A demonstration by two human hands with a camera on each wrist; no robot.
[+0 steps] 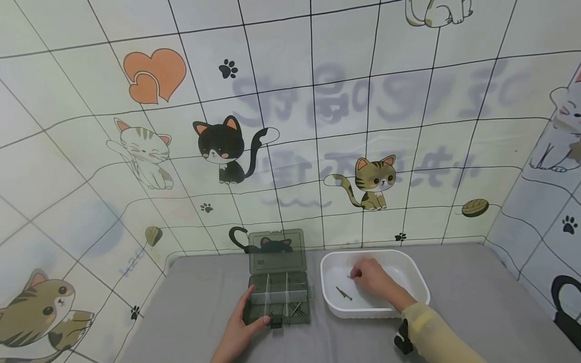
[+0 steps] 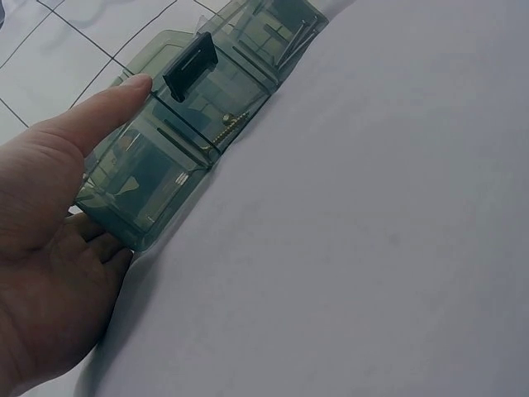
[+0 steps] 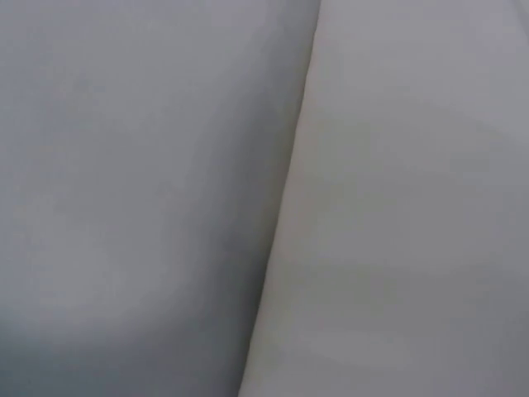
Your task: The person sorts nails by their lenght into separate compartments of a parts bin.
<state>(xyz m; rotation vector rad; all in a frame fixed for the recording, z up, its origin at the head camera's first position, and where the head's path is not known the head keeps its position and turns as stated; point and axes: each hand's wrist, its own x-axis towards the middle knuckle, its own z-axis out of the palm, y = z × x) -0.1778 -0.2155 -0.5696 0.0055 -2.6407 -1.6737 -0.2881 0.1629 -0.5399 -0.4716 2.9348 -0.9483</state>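
My left hand [image 1: 242,320] grips the left end of a green, see-through compartment box [image 1: 255,315], its thumb on the front near the dark latch [image 2: 192,68]. In the left wrist view the other fingers curl round the box's end. A threaded screw [image 2: 230,128] lies in the front middle compartment, and several long metal pieces [image 1: 297,308] fill the front right one. Over the white tray [image 1: 330,305], my right hand [image 1: 374,280] pinches a small screw [image 1: 349,276], mostly hidden by the fingers. Screws [image 1: 343,293] lie on the tray floor beside it.
The box's lid [image 1: 277,259] stands raised against the cat-printed wall sheet [image 1: 290,191]. A grey cloth [image 1: 195,292] covers the table. A black strap [image 1: 403,339] sits at the right sleeve, and a black curved object [image 1: 565,302] is at the right edge.
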